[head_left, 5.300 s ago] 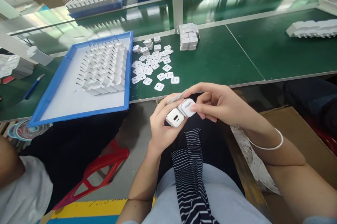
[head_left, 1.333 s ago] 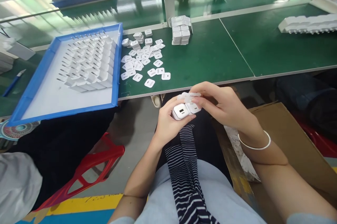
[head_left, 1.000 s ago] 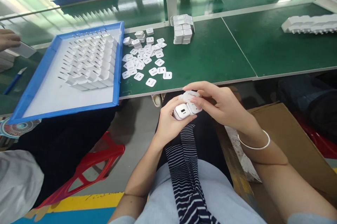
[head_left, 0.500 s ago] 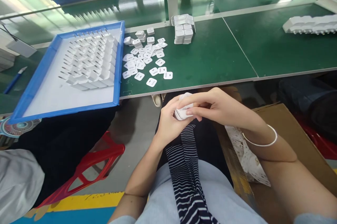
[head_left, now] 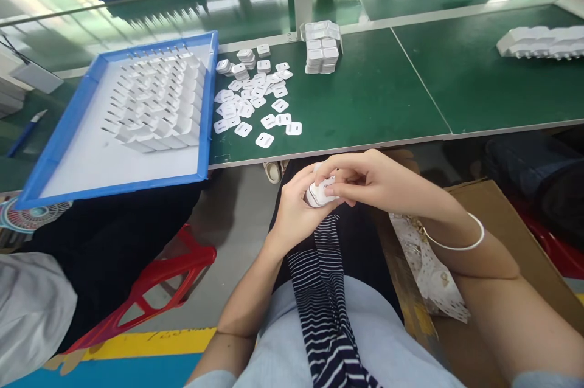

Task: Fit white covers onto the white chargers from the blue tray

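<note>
One white block (head_left: 309,198): gripped, left hand (head_left: 293,208)
White plate (head_left: 321,191): right hand (head_left: 365,176) holds it there, seating unclear
Loose plates (head_left: 264,140): many apparently left

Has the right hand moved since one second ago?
Yes: judged against the green table, the fingertips of the right hand have moved lower in the view, away from the table's front edge.

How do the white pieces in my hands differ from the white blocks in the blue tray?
The white pieces are held by the left hand and right hand; the white blocks stand packed in the blue tray. The hands partly hide the pieces, and no pins show there; the blocks' metal pins point up. Both are white.
</note>
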Motion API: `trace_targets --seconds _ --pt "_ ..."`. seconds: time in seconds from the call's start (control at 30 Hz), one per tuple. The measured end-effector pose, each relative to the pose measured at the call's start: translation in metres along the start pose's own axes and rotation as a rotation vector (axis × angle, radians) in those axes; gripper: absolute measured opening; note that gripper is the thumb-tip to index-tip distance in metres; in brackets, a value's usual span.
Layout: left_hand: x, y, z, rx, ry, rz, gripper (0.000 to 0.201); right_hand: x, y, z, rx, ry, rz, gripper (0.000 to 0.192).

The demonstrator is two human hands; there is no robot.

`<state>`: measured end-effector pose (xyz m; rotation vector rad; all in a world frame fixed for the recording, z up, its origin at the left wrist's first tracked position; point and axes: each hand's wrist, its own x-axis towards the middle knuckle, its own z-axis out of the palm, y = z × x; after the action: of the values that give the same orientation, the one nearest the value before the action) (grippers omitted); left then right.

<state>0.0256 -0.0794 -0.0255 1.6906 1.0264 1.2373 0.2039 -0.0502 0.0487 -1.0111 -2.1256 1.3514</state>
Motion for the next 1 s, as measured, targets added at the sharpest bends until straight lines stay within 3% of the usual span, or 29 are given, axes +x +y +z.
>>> trace_targets --seconds 0.73,1.0 --pt "-0.0016 -0.0029 -0.0006 0.026 -0.005 0.005 0.031 0.0015 0.0042 0.0001 -0.027 -0.035 -0.076 0.029" --pt "-0.0013 -0.0021 0.0007 0.040 0.011 0.038 0.029 -0.0003 0.0008 0.0073 -0.116 0.047 -0.147 0.027"
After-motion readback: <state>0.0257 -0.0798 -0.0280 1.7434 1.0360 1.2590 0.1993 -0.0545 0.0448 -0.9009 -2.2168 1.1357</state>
